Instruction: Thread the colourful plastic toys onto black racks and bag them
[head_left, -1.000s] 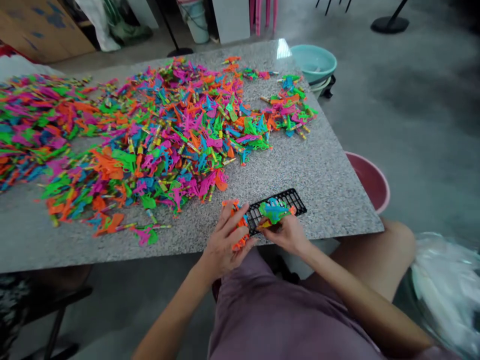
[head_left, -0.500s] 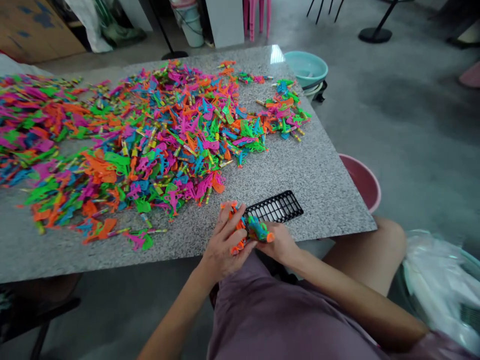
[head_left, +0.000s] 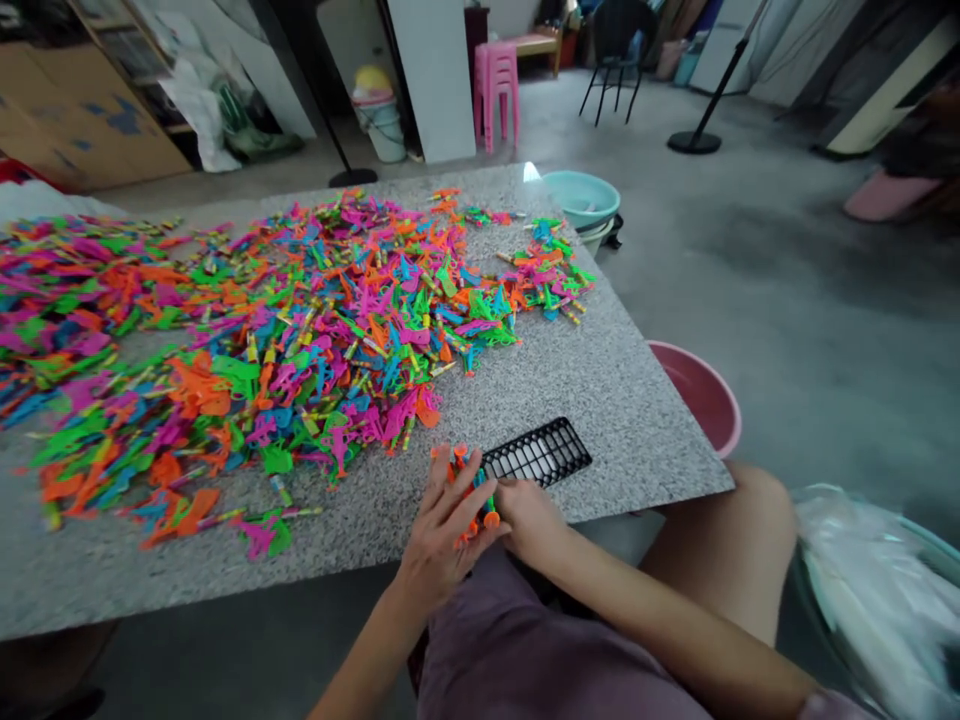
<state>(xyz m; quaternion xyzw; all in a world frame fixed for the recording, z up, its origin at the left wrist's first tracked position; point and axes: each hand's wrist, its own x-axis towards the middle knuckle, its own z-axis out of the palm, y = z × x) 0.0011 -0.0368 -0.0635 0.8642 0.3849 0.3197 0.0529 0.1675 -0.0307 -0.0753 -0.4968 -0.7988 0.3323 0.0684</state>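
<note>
In the head view, a black plastic grid tray (head_left: 551, 452) lies slantwise on a grey speckled stone table (head_left: 637, 440), close to the near edge. The left hand (head_left: 437, 535) is at the tray's left end, its slightly parted fingers and thumb holding small orange-tipped plastic pieces (head_left: 491, 519). The right hand (head_left: 531, 522) is curled just beside them; its fingertips are hidden, so I cannot tell what they grip. Speckled stone separates the tray from the table's right edge and from a multicoloured plastic heap (head_left: 360, 330). Past that edge sits a round pink basin (head_left: 694, 395).
</note>
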